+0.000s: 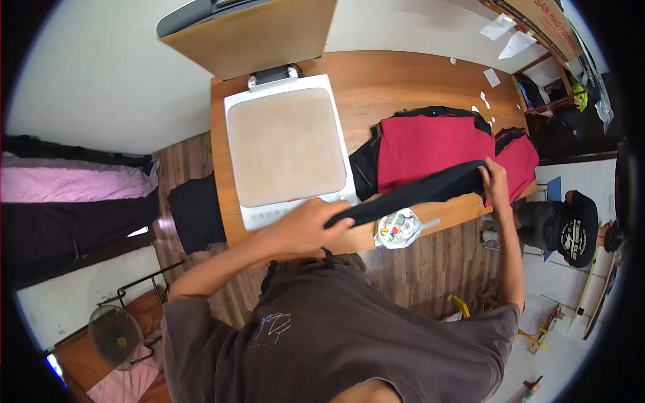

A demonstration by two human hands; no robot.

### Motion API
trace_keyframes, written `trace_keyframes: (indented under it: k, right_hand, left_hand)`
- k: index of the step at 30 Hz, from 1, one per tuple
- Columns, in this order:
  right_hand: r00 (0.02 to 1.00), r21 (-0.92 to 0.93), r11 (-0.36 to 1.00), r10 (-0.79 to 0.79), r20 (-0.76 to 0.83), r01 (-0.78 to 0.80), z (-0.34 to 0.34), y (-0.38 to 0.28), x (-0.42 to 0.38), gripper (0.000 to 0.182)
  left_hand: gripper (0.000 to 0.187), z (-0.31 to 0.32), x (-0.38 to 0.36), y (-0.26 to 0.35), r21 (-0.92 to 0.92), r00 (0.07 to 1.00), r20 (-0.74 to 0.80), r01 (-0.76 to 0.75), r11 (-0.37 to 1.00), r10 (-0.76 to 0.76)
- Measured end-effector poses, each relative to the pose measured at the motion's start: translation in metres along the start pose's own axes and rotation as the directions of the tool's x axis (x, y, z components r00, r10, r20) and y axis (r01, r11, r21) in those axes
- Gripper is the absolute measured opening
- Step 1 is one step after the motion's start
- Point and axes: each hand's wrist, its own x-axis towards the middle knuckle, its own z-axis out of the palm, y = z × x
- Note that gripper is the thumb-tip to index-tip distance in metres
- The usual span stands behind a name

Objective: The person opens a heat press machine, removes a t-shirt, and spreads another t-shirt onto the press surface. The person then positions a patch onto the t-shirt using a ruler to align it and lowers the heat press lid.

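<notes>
Left grip [314, 226] and right grip [496, 185] clamp opposite ends of black cloth [413, 196] along the near edge of the tabletop [396, 77]. Heat press [285, 148] stands left; red garments [433, 151] lie right. Wood surface extends behind the garments toward the far wall [403, 30].

I had soft, even light across the table [396, 77], glare flaring off the floor [164, 230], black-rimmed edges bowing hard!

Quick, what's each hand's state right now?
Left hand: closed, holding one end of the black cloth.
Right hand: closed, holding its other end.
</notes>
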Motion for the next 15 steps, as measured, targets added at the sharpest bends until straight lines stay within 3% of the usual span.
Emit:
trace_keyframes:
  k: [1,3,4,5,7,10,11,13,14,15]
  right_hand:
    - [1.000,-0.028,0.999,0.024,0.004,-0.024,-0.016,0.026,-0.007,0.019]
    - [0.993,-0.034,0.994,0.110,0.051,-0.109,-0.048,0.066,-0.010,0.023]
    - [0.985,-0.091,0.985,0.151,0.079,-0.144,-0.059,0.085,-0.008,0.026]
    - [0.984,-0.108,0.982,0.162,0.070,-0.154,-0.067,0.100,-0.005,0.031]
    - [0.977,-0.164,0.971,0.192,0.092,-0.176,-0.073,0.140,0.008,0.036]
    - [0.959,-0.216,0.953,0.245,0.145,-0.210,-0.060,0.190,0.040,0.042]
    - [0.960,-0.232,0.953,0.236,0.154,-0.197,-0.048,0.206,0.054,0.042]
    - [0.969,-0.353,0.919,0.223,0.101,-0.175,-0.006,0.260,0.079,0.045]
    - [0.985,-0.472,0.869,0.175,0.006,-0.151,0.018,0.280,0.092,0.047]
    - [0.990,-0.580,0.803,0.116,-0.081,-0.141,0.044,0.294,0.104,0.052]
  left_hand:
    - [0.025,0.020,0.020,0.008,-0.079,0.994,0.088,0.066,0.995,-0.059]
    - [0.028,0.058,0.060,0.014,-0.151,0.994,0.075,-0.074,0.986,0.086]
    - [0.031,0.079,0.080,0.010,-0.112,0.982,-0.018,-0.190,0.975,0.189]
    - [0.032,0.091,0.101,0.012,-0.107,0.985,-0.021,-0.173,0.979,0.172]
    - [0.034,0.102,0.146,0.012,-0.266,0.993,0.104,-0.031,0.964,0.061]
    - [0.042,0.118,0.222,-0.028,-0.168,0.986,0.048,-0.150,0.974,0.160]
    - [0.044,0.112,0.247,-0.042,-0.248,0.989,0.075,-0.108,0.963,0.130]
    - [0.043,0.107,0.301,-0.091,-0.162,0.998,-0.066,-0.029,0.986,0.019]
    - [0.047,0.110,0.328,-0.131,-0.161,0.975,-0.221,-0.038,0.986,0.001]
    - [0.051,0.105,0.339,-0.156,-0.061,0.915,-0.391,0.081,0.995,-0.098]
